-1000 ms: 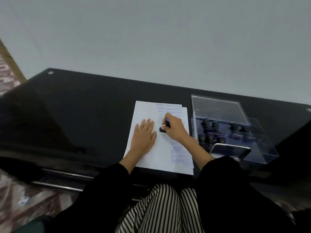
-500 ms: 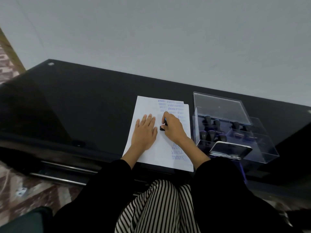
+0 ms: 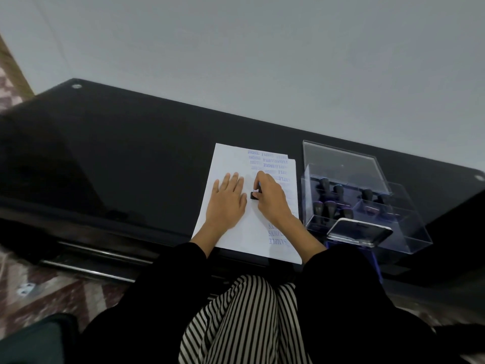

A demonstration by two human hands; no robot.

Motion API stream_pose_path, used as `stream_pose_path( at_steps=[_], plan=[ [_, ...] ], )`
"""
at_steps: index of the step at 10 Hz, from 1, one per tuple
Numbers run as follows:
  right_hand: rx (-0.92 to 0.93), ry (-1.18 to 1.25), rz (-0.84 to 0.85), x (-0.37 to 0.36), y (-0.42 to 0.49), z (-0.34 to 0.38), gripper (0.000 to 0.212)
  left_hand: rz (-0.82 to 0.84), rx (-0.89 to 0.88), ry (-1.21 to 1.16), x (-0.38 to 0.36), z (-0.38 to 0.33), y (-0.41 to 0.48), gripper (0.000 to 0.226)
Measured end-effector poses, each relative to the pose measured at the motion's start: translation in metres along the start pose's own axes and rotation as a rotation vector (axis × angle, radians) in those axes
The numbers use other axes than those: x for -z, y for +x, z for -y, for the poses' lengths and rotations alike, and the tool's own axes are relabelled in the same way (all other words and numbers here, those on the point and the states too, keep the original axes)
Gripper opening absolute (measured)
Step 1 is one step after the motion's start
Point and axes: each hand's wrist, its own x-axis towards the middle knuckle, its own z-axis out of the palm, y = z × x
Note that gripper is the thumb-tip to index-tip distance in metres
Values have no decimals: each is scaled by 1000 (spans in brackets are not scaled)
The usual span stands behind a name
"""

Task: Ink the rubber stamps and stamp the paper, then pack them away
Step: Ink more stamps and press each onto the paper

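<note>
White paper (image 3: 231, 158) with blue stamped words along its right side lies on the black glass table (image 3: 131, 153). My left hand (image 3: 227, 203) rests flat on the sheet, fingers straight. My right hand (image 3: 271, 199) grips a small black rubber stamp (image 3: 254, 195), whose base sits on the paper between the two hands. A clear plastic box (image 3: 367, 206) to the right of the paper holds several black-handled stamps (image 3: 330, 208).
An open ink pad with a tilted lid (image 3: 358, 231) stands at the box's near side. The table's far edge meets a grey wall. A metal rail (image 3: 91, 269) runs under the near edge. Patterned floor shows at the left.
The view has shifted a little. My right hand has lowered the stamp towards the paper and holds it there. My left hand stays flat on the sheet.
</note>
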Motion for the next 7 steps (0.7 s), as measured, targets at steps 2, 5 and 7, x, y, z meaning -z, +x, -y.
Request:
stream_pose_path(
  at_steps=[2,5,7],
  plan=[
    [-7,25,-3,-1,2,-2,26,9,2,11,0,0,1,51],
    [-5,63,4,-3,4,-4,26,7,2,21,0,-1,1,51],
    [8,50,0,-5,4,-6,27,-2,2,14,-1,0,1,51]
  ],
)
